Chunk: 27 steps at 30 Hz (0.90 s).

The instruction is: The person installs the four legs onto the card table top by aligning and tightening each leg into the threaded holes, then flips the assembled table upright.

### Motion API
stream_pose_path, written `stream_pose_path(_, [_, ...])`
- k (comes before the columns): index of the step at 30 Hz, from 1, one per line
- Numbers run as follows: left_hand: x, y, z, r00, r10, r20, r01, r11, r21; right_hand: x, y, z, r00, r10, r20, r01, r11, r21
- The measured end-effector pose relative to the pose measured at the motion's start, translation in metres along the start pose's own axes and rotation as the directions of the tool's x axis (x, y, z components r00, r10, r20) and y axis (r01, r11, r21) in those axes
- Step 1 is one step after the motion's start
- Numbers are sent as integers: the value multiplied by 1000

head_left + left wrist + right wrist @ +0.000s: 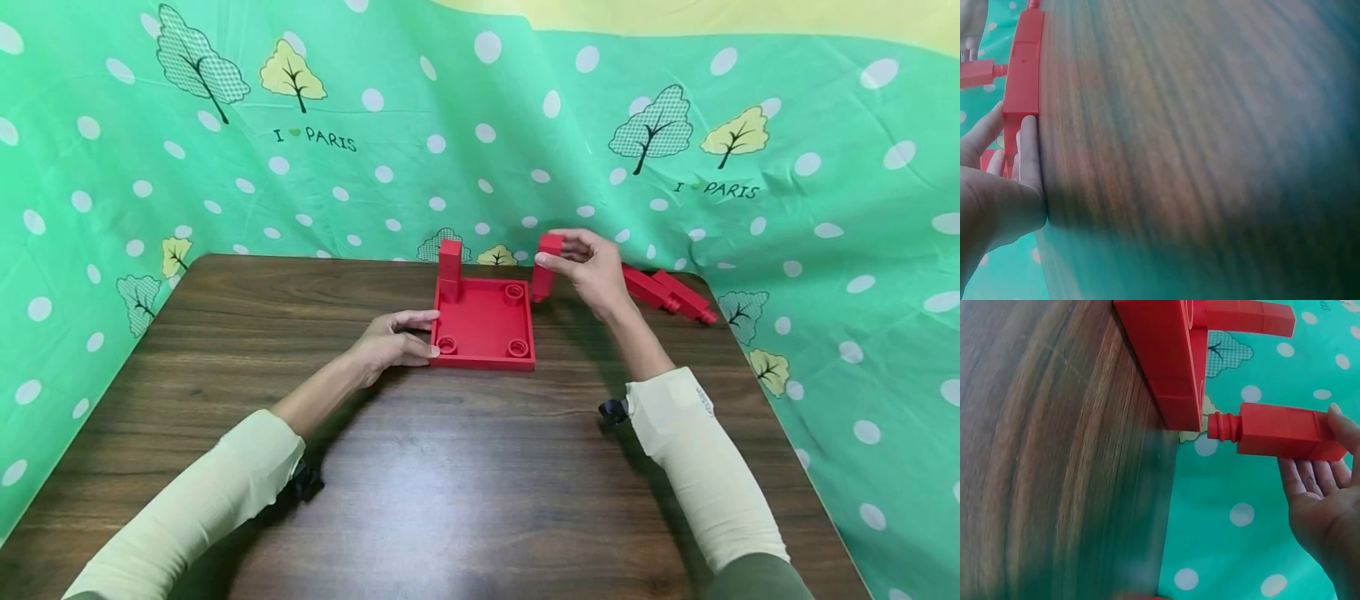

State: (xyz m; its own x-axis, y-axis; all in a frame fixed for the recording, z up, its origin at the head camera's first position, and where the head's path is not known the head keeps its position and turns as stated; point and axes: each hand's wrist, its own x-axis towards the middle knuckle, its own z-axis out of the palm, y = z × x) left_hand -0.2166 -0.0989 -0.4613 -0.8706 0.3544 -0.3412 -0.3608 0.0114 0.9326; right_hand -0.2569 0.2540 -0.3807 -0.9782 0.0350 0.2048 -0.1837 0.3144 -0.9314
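A red square tray-like board (482, 321) lies on the table with a raised rim and round sockets in its corners. A red square post (450, 265) stands upright at its back left corner. My left hand (386, 342) touches the board's left side near the front, with fairly straight fingers, as the left wrist view also shows. My right hand (596, 271) pinches a second red post (1288, 431) near its top, between thumb and fingers. This post hangs just outside the board's back right side, its narrow ridged end pointing down. A bare socket (514, 292) sits beside it.
Two more red posts (684, 297) lie side by side at the table's back right. A green dotted cloth (480, 125) hangs behind the dark wooden table (450, 467). Small black devices sit at both wrists.
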Motion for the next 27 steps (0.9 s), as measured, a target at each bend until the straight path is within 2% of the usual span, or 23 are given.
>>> stream_pose_path(8, [-1, 0, -1, 1000, 6, 11, -6, 1000, 4, 3, 0, 13, 999, -49, -9, 49, 997, 62])
stream_pose_path(15, [-2, -2, -2, 999, 30, 25, -30, 1000, 4, 7, 5, 27, 999, -46, -13, 47, 996, 82])
stream_pose_path(20, [-1, -4, -2, 999, 46, 26, -45, 999, -1, 10, 7, 32, 999, -45, -18, 46, 996, 70])
stream_pose_path(27, [-2, -5, -2, 999, 51, 14, -51, 999, 5, 12, 11, 37, 1000, -15, 14, 15, 1000, -4])
